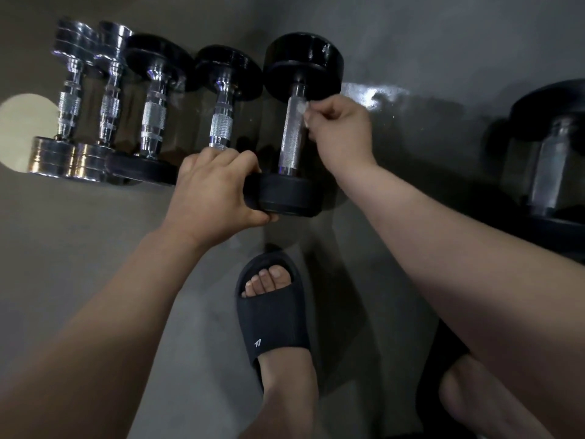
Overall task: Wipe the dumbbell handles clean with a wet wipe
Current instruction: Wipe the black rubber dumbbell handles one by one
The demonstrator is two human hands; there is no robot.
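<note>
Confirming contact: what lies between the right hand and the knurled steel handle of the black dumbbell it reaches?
Head view: a small white wet wipe, pinched in the right hand, lies against the knurled steel handle.

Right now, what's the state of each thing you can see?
Black-ended dumbbell with knurled steel handle: held at its near end.
White wet wipe: bunched, pressed on its handle.
Left hand: grips the near black end.
Right hand: pinches the wipe.
Four other dumbbells: lined up leftward.
Grey hexagonal dumbbell: apart, at right.
</note>
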